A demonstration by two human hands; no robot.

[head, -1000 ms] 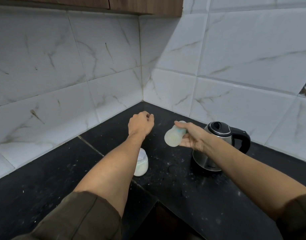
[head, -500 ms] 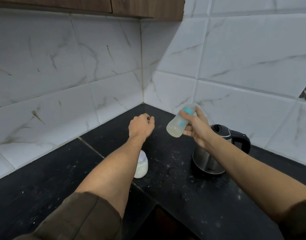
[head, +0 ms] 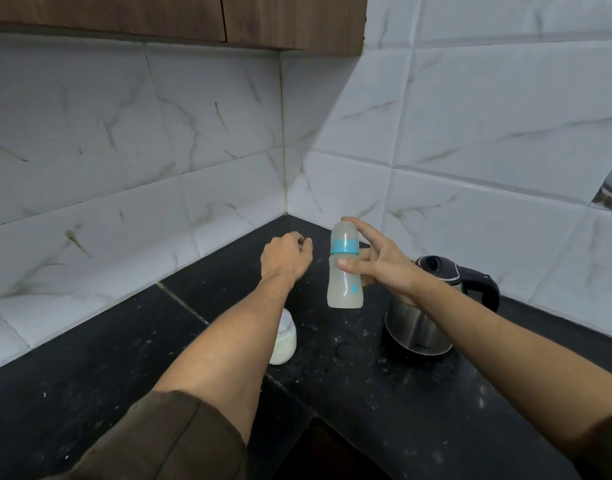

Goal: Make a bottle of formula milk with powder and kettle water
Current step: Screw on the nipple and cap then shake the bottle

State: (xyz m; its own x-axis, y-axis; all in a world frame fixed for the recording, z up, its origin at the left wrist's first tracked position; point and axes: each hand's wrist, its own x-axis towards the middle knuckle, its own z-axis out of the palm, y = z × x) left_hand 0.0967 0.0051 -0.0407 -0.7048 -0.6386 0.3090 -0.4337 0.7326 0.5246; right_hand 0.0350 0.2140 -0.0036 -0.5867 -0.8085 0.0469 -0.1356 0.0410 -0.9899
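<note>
Translucent blue-collared feeding bottle (head: 344, 271), tilted earlier, now stands upright, pinched by the right hand (head: 384, 268) at its three o'clock; left hand (head: 285, 256) stays fisted, empty.

Soft light is falling brightest on the right wall (head: 505, 116); the cabinet (head: 290, 22) is casting a diagonal shadow into the corner. Wide-angle distortion is bending straight lines at the edges.
</note>
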